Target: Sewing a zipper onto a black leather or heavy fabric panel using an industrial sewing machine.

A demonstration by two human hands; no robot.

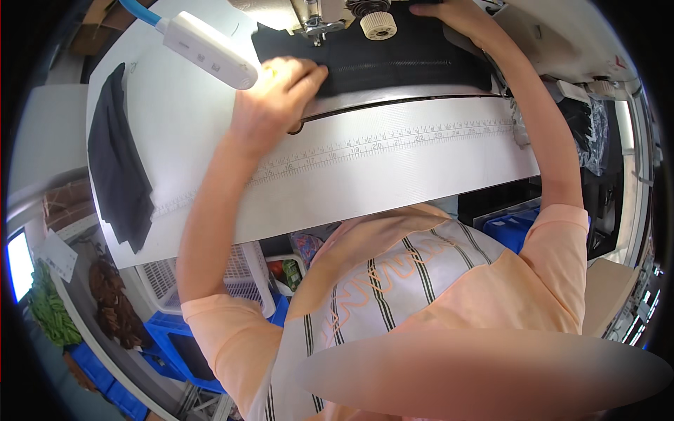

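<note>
Black fabric (393,74) lies under the head of a sewing machine (316,24), with a light zigzag stitch line running across it. My left hand (277,91) is closed at the fabric's left edge, its fingers curled down on the cloth. To the right of the machine head, my right hand (456,15) rests at the fabric's far right part. One of its digits points left along the cloth; the picture's upper edge cuts off the rest of its fingers. A round ridged knob (378,25) sits on the machine head between my hands.
A white lamp (210,52) on a blue hose hangs just above my left hand. Another black cloth piece (119,161) lies at the table's left end. A ruler scale (379,144) runs along the white tabletop. Below the table stand a white basket (246,274) and blue crates (182,344).
</note>
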